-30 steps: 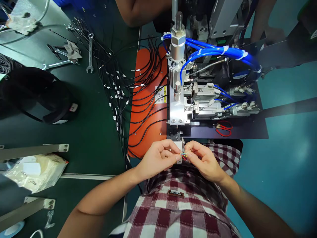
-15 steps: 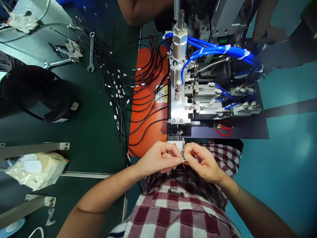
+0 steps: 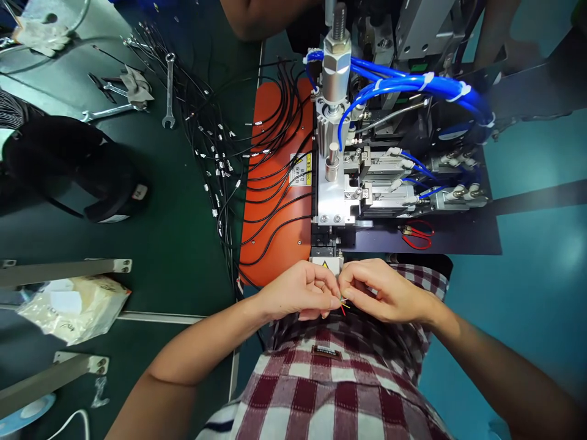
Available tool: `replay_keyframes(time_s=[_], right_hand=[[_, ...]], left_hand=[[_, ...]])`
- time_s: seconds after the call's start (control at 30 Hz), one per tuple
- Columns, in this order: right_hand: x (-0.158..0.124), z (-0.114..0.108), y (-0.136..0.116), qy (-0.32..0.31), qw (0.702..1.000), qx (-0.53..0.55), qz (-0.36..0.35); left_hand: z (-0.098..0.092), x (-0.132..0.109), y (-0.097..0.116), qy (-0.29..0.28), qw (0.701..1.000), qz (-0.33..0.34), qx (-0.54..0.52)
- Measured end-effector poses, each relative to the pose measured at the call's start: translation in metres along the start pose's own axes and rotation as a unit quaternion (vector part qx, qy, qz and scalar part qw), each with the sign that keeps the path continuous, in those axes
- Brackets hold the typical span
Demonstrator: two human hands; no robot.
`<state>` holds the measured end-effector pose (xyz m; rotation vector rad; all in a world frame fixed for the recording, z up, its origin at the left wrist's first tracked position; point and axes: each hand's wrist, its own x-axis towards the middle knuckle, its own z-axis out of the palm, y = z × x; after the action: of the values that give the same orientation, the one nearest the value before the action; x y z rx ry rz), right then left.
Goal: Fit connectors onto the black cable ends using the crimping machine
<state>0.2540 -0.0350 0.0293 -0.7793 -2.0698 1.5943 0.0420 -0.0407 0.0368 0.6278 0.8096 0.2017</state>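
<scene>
My left hand (image 3: 298, 291) and my right hand (image 3: 383, 292) meet just in front of my checked shirt, fingertips pinched together. Between them stick out thin coloured wire ends (image 3: 343, 304), red, yellow and green. Both hands pinch these wires. Right above the hands is the front of a metal machine (image 3: 337, 195) with a small white warning label (image 3: 326, 264).
An orange mat (image 3: 268, 244) carries several black cables (image 3: 275, 177) with metal tips. Wrenches (image 3: 169, 91) lie on the green bench at upper left. Blue air hoses (image 3: 413, 88) arch over the machine. Red-handled snips (image 3: 415, 237) rest on its dark base. Another person's arm (image 3: 257, 15) shows at top.
Both hands have shifted slightly down toward my body while keeping the pinch on the wires. The view has tilted a little.
</scene>
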Motion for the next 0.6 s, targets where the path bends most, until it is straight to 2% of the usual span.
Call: replay_keyframes(time_s=[0.1,0.2,0.3,0.37,0.43,0.6], right_hand=[[-0.003,0.008,0.002,0.034,0.997,0.066,0.022],[-0.006,0.022,0.003,0.104,0.982,0.150,0.049],[-0.008,0.035,0.002,0.139,0.958,0.237,0.077],[-0.006,0.041,0.002,0.132,0.948,0.274,0.091],[-0.004,0.040,0.002,0.113,0.952,0.270,0.092],[0.000,0.015,0.004,0.041,0.989,0.138,0.042]], left_hand=[[0.000,-0.002,0.001,-0.010,0.999,0.037,-0.027],[0.003,-0.005,0.001,0.045,0.992,0.117,0.000],[0.005,-0.007,0.001,0.082,0.981,0.167,0.050],[0.006,-0.008,0.001,0.074,0.978,0.181,0.072],[0.008,-0.009,0.000,0.056,0.979,0.174,0.092],[0.009,-0.007,0.000,0.068,0.990,0.112,0.053]])
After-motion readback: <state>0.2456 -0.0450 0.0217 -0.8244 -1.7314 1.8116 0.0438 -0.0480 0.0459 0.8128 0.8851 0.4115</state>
